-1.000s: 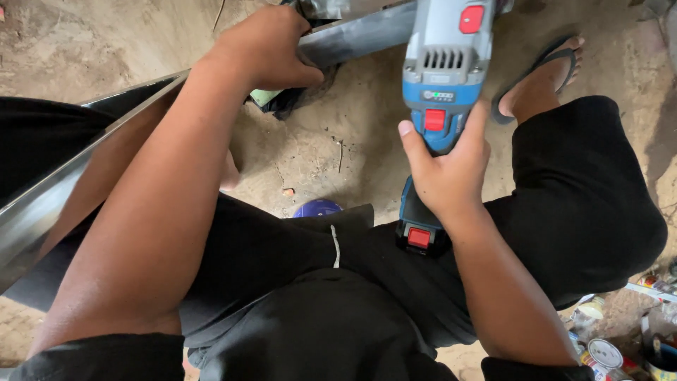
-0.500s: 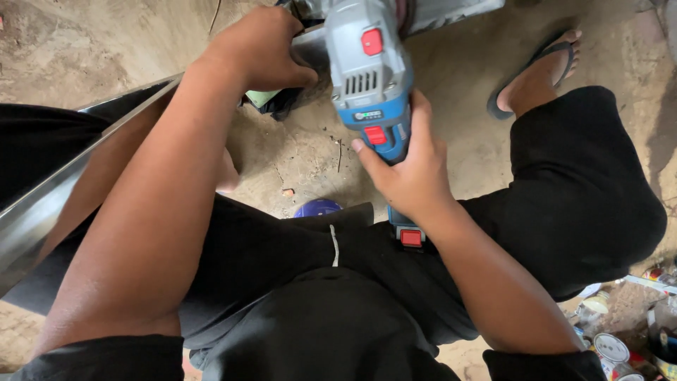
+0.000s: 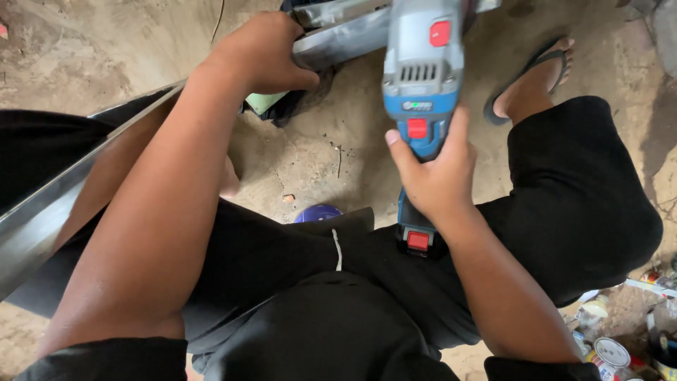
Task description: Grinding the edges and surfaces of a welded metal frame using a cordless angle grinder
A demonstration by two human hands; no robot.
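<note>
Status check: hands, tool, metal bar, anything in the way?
Left hand grips metal bar. Right hand holds grinder, nose at the bar. Nothing between them; sandalled foot nearby.

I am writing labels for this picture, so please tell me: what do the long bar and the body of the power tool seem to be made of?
The long bar under the left hand looks like bare metal: grey, smooth, with a dull sheen and straight folded edges, probably steel or aluminium. The power tool in the right hand seems to have a moulded plastic housing, matt grey and blue with red buttons and vent slots.
</note>
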